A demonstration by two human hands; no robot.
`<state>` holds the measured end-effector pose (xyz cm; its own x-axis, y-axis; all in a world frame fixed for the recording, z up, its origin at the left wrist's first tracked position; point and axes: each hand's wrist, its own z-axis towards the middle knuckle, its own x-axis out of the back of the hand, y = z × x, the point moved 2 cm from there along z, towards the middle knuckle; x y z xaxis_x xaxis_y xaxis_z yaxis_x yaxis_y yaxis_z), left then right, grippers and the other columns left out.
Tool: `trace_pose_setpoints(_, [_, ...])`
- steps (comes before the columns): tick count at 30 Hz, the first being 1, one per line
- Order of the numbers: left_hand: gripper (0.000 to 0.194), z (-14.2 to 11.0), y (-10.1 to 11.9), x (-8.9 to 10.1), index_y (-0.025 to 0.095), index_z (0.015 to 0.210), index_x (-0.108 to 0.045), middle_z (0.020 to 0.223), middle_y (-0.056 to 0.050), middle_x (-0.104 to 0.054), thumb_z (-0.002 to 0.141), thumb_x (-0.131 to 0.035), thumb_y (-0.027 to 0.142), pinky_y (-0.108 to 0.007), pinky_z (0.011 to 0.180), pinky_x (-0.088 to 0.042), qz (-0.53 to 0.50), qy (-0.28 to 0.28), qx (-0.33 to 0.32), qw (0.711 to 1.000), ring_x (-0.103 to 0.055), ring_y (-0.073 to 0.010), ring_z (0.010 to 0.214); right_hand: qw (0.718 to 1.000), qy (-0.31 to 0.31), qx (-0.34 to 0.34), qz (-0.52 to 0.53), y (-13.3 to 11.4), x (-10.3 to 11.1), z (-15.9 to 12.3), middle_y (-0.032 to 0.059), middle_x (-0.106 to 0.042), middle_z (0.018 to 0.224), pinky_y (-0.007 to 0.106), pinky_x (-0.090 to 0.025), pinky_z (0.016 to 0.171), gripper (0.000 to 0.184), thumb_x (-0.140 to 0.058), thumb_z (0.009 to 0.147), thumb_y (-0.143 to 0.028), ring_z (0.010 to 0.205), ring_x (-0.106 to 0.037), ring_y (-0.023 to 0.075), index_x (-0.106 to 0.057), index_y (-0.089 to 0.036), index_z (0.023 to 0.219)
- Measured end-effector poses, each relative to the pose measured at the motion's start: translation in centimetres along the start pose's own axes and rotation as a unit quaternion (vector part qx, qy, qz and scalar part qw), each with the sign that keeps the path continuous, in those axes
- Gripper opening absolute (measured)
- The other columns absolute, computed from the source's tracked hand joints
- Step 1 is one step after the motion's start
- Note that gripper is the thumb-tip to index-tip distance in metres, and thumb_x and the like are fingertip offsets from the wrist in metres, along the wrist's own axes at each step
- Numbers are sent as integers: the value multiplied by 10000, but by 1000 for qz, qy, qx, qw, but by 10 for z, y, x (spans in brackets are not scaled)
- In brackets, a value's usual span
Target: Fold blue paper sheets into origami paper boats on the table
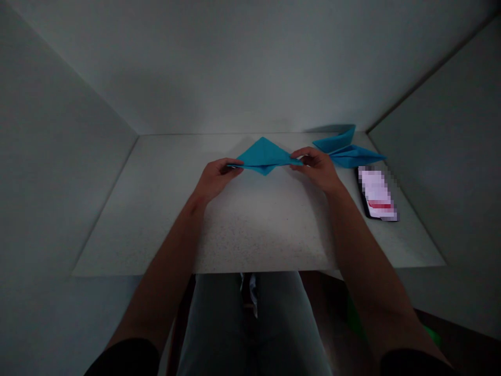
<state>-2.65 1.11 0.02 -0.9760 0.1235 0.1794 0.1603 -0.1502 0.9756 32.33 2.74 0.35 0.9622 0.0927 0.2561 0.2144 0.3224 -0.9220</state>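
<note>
A folded sheet of blue paper (264, 152) is held above the tabletop, its top a wide triangle with a small point showing below the long fold. My left hand (219, 175) pinches its left corner between thumb and fingers. At the opposite corner, my right hand (318, 166) grips the paper the same way. Behind and beside my right hand lie folded blue paper pieces (358, 155), one with a raised flap that stands up toward the wall.
A smartphone (378, 196) with a lit, blurred screen lies right of my right forearm. The pale speckled tabletop (258, 235) meets walls at the back and both sides. Its front edge runs above my legs (250, 329).
</note>
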Motion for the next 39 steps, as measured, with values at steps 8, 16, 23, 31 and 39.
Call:
trace_pose_setpoints(8, [518,5,0,-1,212,875,-831,811,-55,-788,807,-937,714,-305,730,-587,-25,80,-11,996,-736,-204,795,999,14,3,32,-5,-6,1,0,-707,811,339,-593,739,652,-935,804,-813,746,-669,174,-580,-267,832])
trace_pose_setpoints(16, [525,7,-3,-2,212,852,-712,819,-26,-765,734,-1005,631,-270,730,-566,-75,107,-16,991,-715,-154,770,998,17,10,52,2,-8,5,-11,-679,814,322,-562,730,645,-964,805,-756,747,-628,165,-546,-269,856])
trace_pose_setpoints(23, [404,3,4,-8,224,835,-677,792,-8,-747,777,-982,482,-261,681,-533,-70,63,-26,995,-677,-141,723,999,-28,14,-7,-15,-14,-3,29,-740,997,374,-554,837,552,-990,770,-718,905,-664,226,-788,-279,1038])
trace_pose_setpoints(31, [444,2,3,-9,231,830,-656,802,-17,-775,791,-972,541,-259,630,-511,-53,66,-25,996,-692,-148,697,997,-68,-27,-17,-14,-18,-6,28,-703,813,346,-536,721,548,-840,922,-776,759,-628,200,-777,-235,867])
trace_pose_setpoints(39, [569,6,-3,-7,243,810,-545,765,9,-735,755,-986,598,-256,658,-536,-61,104,-27,992,-748,-161,742,999,-26,5,43,-9,-16,2,23,-740,1024,356,-618,793,592,-941,849,-732,763,-662,171,-766,-305,1220])
